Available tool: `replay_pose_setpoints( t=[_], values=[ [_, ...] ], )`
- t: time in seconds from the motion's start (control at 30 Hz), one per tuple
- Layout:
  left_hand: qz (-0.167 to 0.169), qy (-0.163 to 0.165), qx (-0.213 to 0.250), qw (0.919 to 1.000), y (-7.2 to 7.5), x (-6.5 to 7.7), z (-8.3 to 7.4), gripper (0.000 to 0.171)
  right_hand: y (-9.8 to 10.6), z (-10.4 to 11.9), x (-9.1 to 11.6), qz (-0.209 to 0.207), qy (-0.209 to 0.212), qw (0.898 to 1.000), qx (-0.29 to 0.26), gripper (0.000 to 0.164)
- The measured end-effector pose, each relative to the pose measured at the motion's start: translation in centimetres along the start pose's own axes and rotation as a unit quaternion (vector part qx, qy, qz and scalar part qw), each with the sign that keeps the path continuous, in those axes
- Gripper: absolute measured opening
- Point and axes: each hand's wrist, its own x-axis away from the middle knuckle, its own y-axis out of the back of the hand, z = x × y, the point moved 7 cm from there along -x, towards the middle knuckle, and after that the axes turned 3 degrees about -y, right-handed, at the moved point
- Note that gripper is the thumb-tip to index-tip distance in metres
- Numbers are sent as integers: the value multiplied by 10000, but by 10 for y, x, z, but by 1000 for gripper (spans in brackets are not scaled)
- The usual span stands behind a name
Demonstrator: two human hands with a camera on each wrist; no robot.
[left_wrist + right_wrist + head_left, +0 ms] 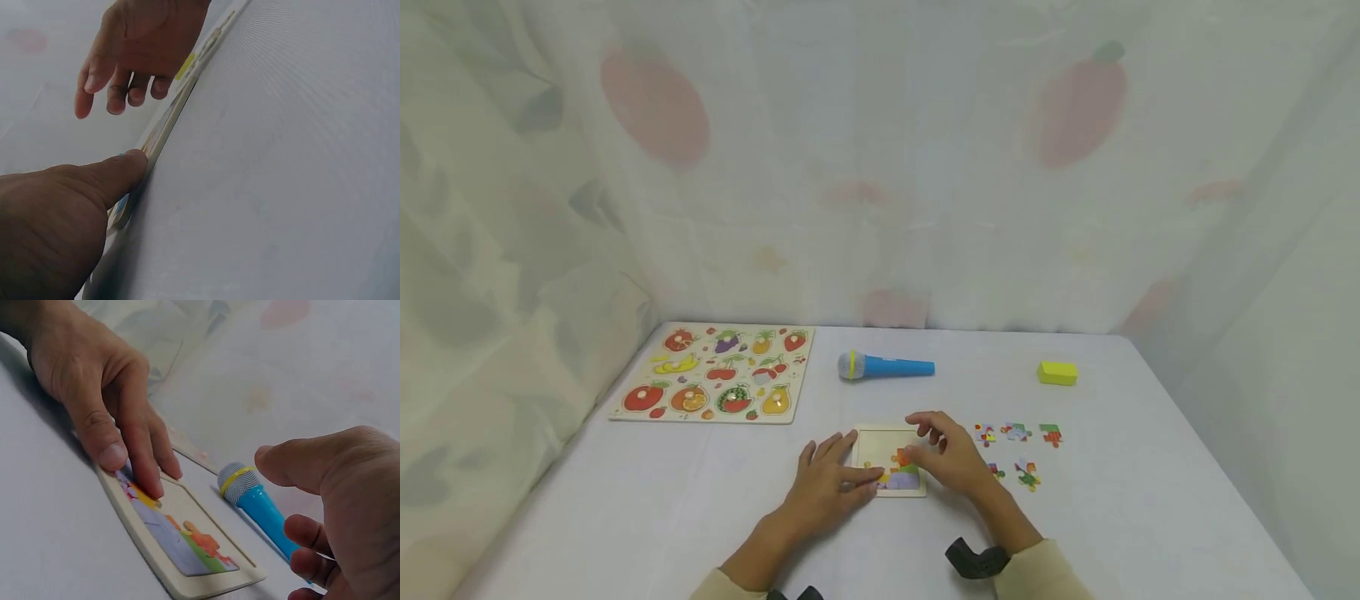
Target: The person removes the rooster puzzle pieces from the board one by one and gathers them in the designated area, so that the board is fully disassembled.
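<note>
Midway across the worktop [1150,500], the puzzle tray [877,443] lies between your left hand [823,487], resting spread-fingered on its left side, and your right hand [953,462], poised above its right side with thumb and fingers apart, gripping nothing visible. Its near part is filled, its far part bare. What probably counts: the loose pieces [1028,475] lie right of your right hand, making that hand the nearer.

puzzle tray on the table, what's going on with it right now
A person's left hand rests on the left side of the puzzle tray, which is partly filled with fitted pieces. The right hand hovers over its right side, holding nothing visible. Loose pieces lie to the right; a blue microphone lies behind the tray.
</note>
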Motion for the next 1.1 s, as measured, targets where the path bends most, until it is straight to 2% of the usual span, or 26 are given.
replay_pose_setpoints(
  t=[0.2, 0.4, 0.63, 0.87, 1.1],
  values=[
    [-11, -33, -65, 10000, 1, -1, -1, 28, -7, -7, 3, 135, -197, 9986, 462, 39],
    [-31, -35, -67, 10000, 1, 0, -1, 27, -16, -16, 4, 444, -388, 9946, 860, 45],
    [-64, -91, -75, 9999, 0, 0, -2, 27, -24, -20, 5, 926, -599, 9831, 1461, 52],
    [-65, -71, -35, 9999, 1, 0, -2, 26, -27, -10, 5, 930, -474, 9780, 1804, 44],
    [-51, -56, -75, 9999, 2, 0, -1, 26, -30, -11, 3, 949, -696, 9743, 1921, 37]
  ],
)
